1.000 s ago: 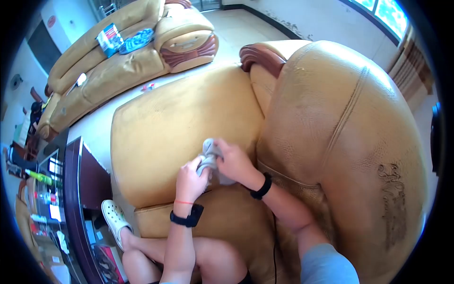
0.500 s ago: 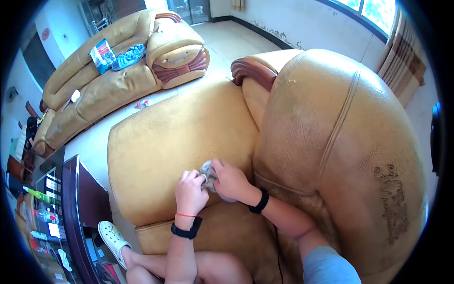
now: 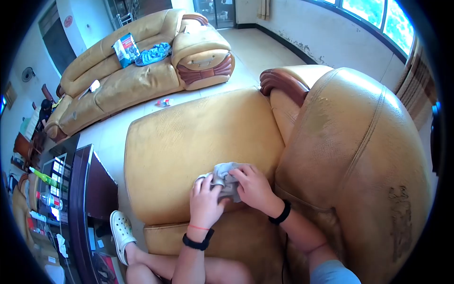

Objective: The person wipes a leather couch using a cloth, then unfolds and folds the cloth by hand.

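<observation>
A crumpled grey cloth (image 3: 229, 191) lies on the tan leather sofa seat (image 3: 189, 137), close to the seat's front edge. My left hand (image 3: 205, 203) is at its left side, fingers curled onto the fabric. From the right, my right hand (image 3: 256, 188) pinches another part of the same cloth, thumb and fingers on its folds. Both hands stay close together, with the bunched cloth between them. Some of the fabric is hidden under my fingers.
The worn sofa backrest (image 3: 345, 132) rises to my right. At left stands a dark glass-topped table (image 3: 85, 189) bearing a green bottle (image 3: 47, 179) and a plastic bottle (image 3: 49, 201). Across the floor, another sofa (image 3: 137, 85) holds a bag (image 3: 126, 49) and blue cloth (image 3: 153, 54).
The cloth is more spread out between my hands, which have moved slightly apart and rest lower on the seat. My head view has shifted, so the room appears further right.
</observation>
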Action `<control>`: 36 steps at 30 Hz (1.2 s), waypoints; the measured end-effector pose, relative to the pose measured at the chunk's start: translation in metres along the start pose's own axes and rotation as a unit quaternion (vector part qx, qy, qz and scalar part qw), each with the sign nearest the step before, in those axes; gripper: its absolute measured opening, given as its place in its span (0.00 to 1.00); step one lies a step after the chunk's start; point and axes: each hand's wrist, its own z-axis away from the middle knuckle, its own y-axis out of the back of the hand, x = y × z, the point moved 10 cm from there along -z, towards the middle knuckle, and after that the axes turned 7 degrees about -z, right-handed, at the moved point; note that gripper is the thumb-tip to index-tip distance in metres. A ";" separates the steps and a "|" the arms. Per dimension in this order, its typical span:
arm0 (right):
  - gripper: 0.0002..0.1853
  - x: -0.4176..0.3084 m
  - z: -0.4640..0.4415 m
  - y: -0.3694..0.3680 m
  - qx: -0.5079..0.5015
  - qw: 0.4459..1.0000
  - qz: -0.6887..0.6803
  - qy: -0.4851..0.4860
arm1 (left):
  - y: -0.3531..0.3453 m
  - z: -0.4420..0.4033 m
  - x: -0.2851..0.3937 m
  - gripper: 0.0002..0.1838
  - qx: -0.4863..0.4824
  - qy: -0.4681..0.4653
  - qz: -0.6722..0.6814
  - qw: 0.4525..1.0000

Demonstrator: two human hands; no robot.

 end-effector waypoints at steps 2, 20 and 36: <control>0.22 0.001 0.008 -0.014 -0.004 0.999 0.036 0.012 | -0.008 0.002 0.012 0.19 -0.011 -0.030 -0.093 0.995; 0.11 0.005 0.039 -0.064 -0.342 0.922 -0.143 -0.115 | -0.060 0.043 -0.018 0.14 -0.287 0.032 0.050 0.956; 0.20 0.025 0.018 -0.034 -0.112 0.988 0.014 -0.106 | -0.030 -0.010 0.006 0.07 0.024 -0.009 -0.031 0.999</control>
